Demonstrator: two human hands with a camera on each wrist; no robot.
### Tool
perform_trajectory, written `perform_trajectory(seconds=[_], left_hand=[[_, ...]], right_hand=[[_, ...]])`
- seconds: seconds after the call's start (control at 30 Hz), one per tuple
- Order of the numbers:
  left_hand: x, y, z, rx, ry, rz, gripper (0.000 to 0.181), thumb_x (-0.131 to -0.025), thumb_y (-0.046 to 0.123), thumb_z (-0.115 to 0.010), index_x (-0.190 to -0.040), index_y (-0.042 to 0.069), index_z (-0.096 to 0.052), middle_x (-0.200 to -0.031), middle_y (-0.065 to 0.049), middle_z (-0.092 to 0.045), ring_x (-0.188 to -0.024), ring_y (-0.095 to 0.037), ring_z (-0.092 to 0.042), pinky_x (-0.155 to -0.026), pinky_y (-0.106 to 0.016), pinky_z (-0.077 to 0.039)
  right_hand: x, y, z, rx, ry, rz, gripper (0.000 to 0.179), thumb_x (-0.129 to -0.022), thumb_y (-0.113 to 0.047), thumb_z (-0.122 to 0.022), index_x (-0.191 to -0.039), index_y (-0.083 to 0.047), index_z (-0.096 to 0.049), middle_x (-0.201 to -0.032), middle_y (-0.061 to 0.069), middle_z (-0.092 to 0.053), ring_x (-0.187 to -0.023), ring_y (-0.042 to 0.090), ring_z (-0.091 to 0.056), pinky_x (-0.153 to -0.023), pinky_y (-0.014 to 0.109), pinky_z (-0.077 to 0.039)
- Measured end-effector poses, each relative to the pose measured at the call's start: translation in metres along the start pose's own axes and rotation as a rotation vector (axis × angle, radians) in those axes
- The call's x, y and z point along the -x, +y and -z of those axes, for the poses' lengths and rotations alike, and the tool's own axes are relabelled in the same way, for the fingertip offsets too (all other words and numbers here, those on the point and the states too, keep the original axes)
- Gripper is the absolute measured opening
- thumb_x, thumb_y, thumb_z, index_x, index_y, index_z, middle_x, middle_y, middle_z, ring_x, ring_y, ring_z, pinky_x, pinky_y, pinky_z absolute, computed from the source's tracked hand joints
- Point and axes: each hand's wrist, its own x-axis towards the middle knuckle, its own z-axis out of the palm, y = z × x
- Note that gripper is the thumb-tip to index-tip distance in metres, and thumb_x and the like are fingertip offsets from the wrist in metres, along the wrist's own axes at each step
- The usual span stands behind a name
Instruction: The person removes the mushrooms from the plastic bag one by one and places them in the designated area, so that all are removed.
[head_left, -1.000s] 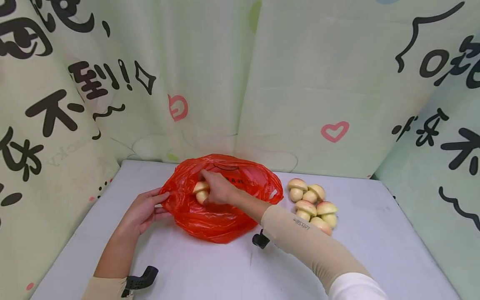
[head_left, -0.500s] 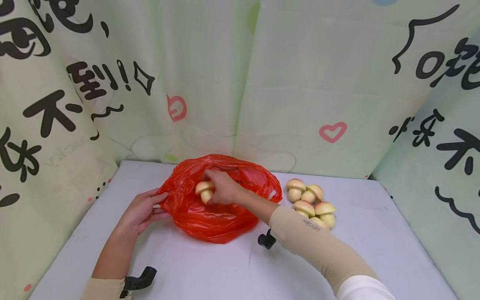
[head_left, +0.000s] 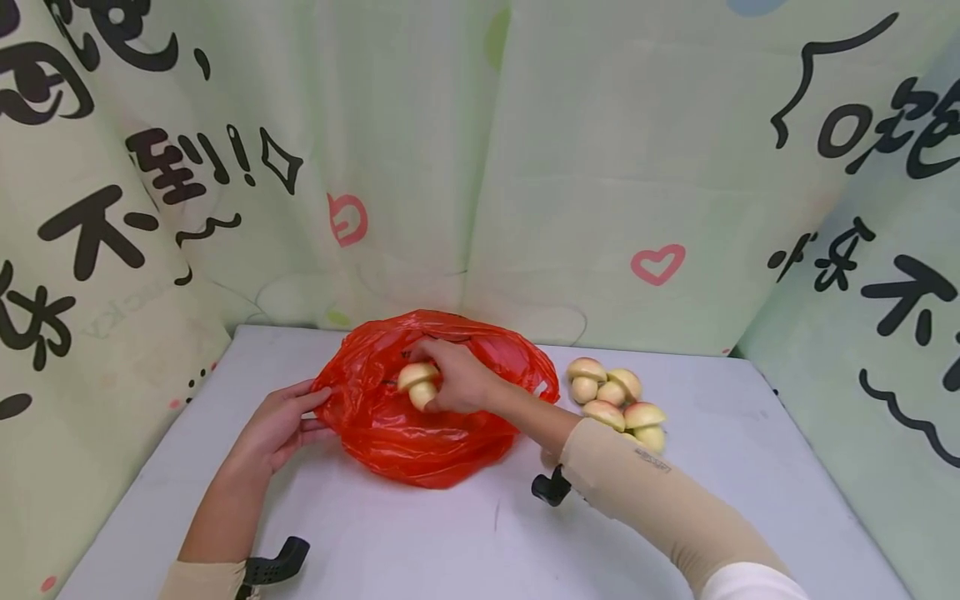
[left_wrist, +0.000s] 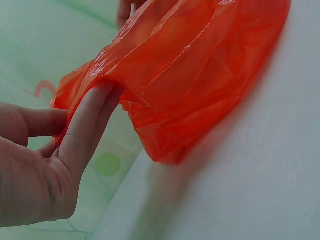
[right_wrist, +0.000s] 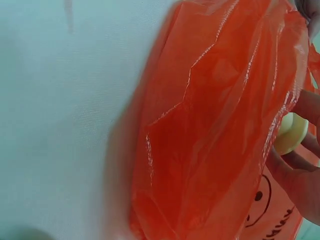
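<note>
A crinkled red plastic bag [head_left: 427, 462] lies on the white table with its wide mouth facing me. On the left my left hand [head_left: 277, 425] pinches the bag's rim between thumb and fingers, which the left wrist view shows close up. Inside the mouth my right hand [head_left: 467, 382] holds a pale mushroom [head_left: 417, 385] with a rounded cap and thick stem. In the right wrist view the same mushroom [right_wrist: 291, 135] shows partly between the fingers, behind the bag's edge. I cannot tell what lies deeper in the bag.
Several pale mushrooms with pinkish caps [head_left: 624, 383] sit clustered on the table [head_left: 450, 550] right of the bag, partly behind my right sleeve [head_left: 660, 487]. A printed curtain [head_left: 570, 183] stands behind the table and along both sides.
My right hand has drawn the mushroom from the bag's left inner side rightward, toward the middle of the mouth. My left hand still pinches the rim. The view has shifted slightly.
</note>
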Motion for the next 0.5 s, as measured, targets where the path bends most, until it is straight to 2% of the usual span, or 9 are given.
perform_trajectory(seconds=[0.17,0.37,0.5], left_hand=[[0.001,0.000,0.000,0.005,-0.004,0.002,0.061,-0.107,0.033,-0.058,-0.160,0.009,-0.039,-0.130,-0.007,-0.065,-0.095,-0.015,-0.078,-0.089,-0.036,-0.063],[0.001,0.000,0.000,0.008,-0.005,0.004,0.062,-0.107,0.033,-0.059,-0.161,0.009,-0.038,-0.132,-0.008,-0.064,-0.096,-0.016,-0.078,-0.090,-0.038,-0.063],[0.001,0.000,0.000,0.007,-0.005,0.003,0.062,-0.107,0.033,-0.058,-0.161,0.008,-0.038,-0.131,-0.007,-0.064,-0.095,-0.015,-0.078,-0.090,-0.037,-0.063]], right_hand=[[0.009,0.001,0.006,-0.011,0.010,-0.027,0.063,-0.080,-0.014,-0.091,-0.135,-0.014,-0.059,-0.130,-0.001,-0.064,-0.117,0.018,-0.057,-0.094,0.031,-0.057],[0.025,0.002,0.014,-0.060,0.021,-0.036,0.067,-0.080,-0.011,-0.090,-0.138,-0.010,-0.058,-0.132,0.001,-0.063,-0.113,0.019,-0.057,-0.085,0.030,-0.061],[0.037,0.004,0.021,-0.105,0.024,-0.046,0.065,-0.080,-0.009,-0.090,-0.137,-0.013,-0.058,-0.132,0.001,-0.063,-0.109,0.020,-0.062,-0.085,0.031,-0.063]])
